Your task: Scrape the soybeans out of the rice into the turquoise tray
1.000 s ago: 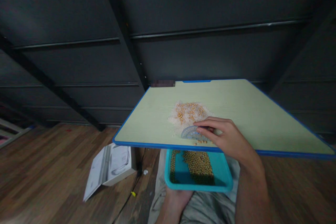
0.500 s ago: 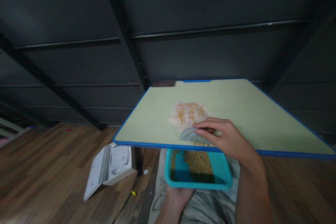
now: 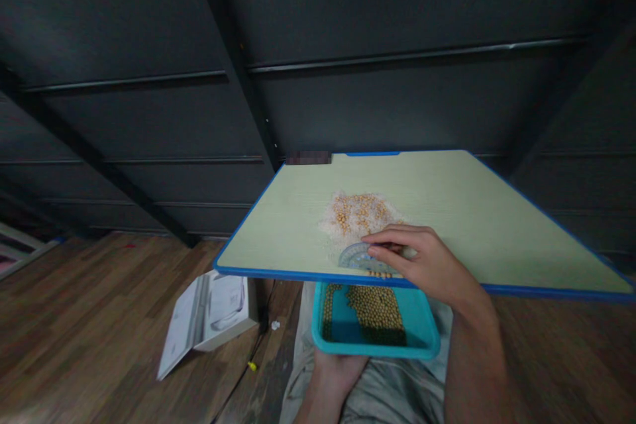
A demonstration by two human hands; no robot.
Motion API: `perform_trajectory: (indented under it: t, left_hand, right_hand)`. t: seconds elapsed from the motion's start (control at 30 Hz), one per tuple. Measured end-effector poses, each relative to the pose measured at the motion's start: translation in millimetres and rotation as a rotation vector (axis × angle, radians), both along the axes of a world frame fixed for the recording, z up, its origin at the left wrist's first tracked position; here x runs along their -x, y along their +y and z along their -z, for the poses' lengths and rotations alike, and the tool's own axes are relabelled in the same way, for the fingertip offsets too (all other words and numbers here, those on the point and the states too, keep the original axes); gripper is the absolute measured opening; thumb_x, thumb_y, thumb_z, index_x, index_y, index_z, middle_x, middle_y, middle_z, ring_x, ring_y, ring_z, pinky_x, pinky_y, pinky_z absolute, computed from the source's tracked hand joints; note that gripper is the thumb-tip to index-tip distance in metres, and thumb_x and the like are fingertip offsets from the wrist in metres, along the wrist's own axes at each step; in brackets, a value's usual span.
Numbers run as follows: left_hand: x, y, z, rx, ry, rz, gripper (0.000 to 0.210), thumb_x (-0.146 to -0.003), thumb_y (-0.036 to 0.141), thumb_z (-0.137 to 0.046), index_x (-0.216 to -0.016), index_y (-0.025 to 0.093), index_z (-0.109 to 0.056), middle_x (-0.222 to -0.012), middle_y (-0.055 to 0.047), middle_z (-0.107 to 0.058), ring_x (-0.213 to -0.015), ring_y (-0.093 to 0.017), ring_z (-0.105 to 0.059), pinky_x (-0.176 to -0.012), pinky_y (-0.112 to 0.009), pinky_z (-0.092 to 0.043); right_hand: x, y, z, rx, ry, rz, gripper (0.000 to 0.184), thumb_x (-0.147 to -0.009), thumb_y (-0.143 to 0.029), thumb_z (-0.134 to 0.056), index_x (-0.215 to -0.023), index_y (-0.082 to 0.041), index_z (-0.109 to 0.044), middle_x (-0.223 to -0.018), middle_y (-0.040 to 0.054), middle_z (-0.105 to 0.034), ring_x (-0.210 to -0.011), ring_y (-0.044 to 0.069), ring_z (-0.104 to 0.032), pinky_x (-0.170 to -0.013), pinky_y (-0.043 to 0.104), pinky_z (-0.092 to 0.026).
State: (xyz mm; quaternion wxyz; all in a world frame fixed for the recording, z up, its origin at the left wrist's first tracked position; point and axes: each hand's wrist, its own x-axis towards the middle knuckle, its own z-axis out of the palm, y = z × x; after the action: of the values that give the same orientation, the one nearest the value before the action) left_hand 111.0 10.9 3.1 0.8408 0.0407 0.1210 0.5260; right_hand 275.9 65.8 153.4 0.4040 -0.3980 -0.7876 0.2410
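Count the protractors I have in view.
1: the clear protractor, held in the right grip, between the grain pile and the beans near the table edge. Fingers cover part of it; no other shows.

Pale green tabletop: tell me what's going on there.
The person's right hand holds a clear protractor at the pale green tabletop, beside loose beans near its blue edge. Farther back lies a pile of white grains mixed with beans. The left hand is under a teal tray, which holds more beans below that edge.

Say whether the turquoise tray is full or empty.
Neither, only partly filled: beans cover some of the turquoise tray, leaving other parts bare.
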Motion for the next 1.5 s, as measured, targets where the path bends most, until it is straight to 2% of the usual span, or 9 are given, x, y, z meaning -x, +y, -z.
perform_trajectory:
  t: [0.37, 0.63, 0.73, 1.0, 1.2, 1.3, 1.5]
  left_hand:
    - [-1.5, 0.6, -2.4, -0.016, 0.089, -0.005, 0.043, -0.089, 0.043, -0.049, -0.127, 0.030, -0.064, -0.130, -0.005, -0.072, -0.135, -0.029, -0.053, -0.116, -0.053, -0.039]
    - [-2.1, 1.6, -6.0, -0.019, 0.044, 0.007, 0.042, -0.092, 0.042, -0.046, -0.128, 0.031, -0.063, -0.133, -0.003, -0.070, -0.137, -0.027, -0.051, -0.117, -0.052, -0.037]
    - [-1.3, 1.3, -4.6, -0.004, 0.016, -0.002, 0.042, -0.093, 0.042, -0.045, -0.128, 0.028, -0.063, -0.133, -0.005, -0.070, -0.136, -0.028, -0.052, -0.117, -0.052, -0.035]
    - [-0.1, -1.0, -1.6, -0.009, 0.025, -0.001, 0.042, -0.091, 0.045, -0.049, -0.124, 0.027, -0.066, -0.120, -0.005, -0.077, -0.131, -0.028, -0.056, -0.116, -0.052, -0.039]
    - [3.6, -3.9, 6.6, 0.030, 0.149, -0.030, 0.039, -0.086, 0.045, -0.054, -0.118, 0.028, -0.068, -0.112, -0.006, -0.079, -0.125, -0.032, -0.060, -0.112, -0.058, -0.041]
    - [4.5, -4.2, 4.7, 0.042, 0.135, -0.024, 0.036, -0.085, 0.043, -0.056, -0.114, 0.028, -0.070, -0.109, -0.005, -0.080, -0.123, -0.033, -0.062, -0.114, -0.058, -0.040]
    - [5.1, -3.7, 1.2, 0.064, 0.101, -0.011, 0.039, -0.084, 0.051, -0.058, -0.108, 0.024, -0.074, -0.115, -0.008, -0.078, -0.123, -0.034, -0.061, -0.116, -0.057, -0.038]
  right_hand:
    - [0.1, -0.3, 1.4, -0.006, 0.005, -0.004, 0.017, -0.090, -0.023, -0.068, -0.103, -0.029, -0.077, -0.101, 0.0002, -0.079, -0.092, 0.019, -0.072, -0.086, 0.035, -0.054]
    - [0.5, -1.8, -0.2, -0.012, -0.003, -0.016, 0.018, -0.092, -0.024, -0.067, -0.105, -0.030, -0.077, -0.101, -0.0006, -0.079, -0.091, 0.018, -0.072, -0.084, 0.033, -0.054]
    - [0.2, -2.5, -0.5, -0.016, -0.006, -0.021, 0.019, -0.092, -0.023, -0.066, -0.106, -0.030, -0.077, -0.101, -0.0006, -0.079, -0.092, 0.018, -0.072, -0.084, 0.033, -0.054]
    - [-0.4, -3.2, -0.9, -0.034, 0.012, -0.024, 0.017, -0.092, -0.023, -0.067, -0.104, -0.028, -0.077, -0.100, -0.0004, -0.078, -0.092, 0.017, -0.071, -0.084, 0.032, -0.053]
    - [-13.5, -8.5, -2.9, -0.037, 0.028, 0.075, 0.017, -0.092, -0.024, -0.067, -0.105, -0.028, -0.076, -0.104, 0.0003, -0.077, -0.096, 0.019, -0.071, -0.085, 0.033, -0.054]
    - [-25.7, -12.4, -3.4, -0.002, 0.026, 0.144, 0.017, -0.093, -0.025, -0.066, -0.106, -0.029, -0.076, -0.106, 0.0010, -0.077, -0.098, 0.020, -0.070, -0.086, 0.034, -0.054]
    - [-41.1, -12.7, -1.5, -0.020, 0.002, 0.234, 0.015, -0.091, -0.024, -0.066, -0.101, -0.027, -0.077, -0.103, 0.0018, -0.078, -0.095, 0.020, -0.071, -0.084, 0.033, -0.054]
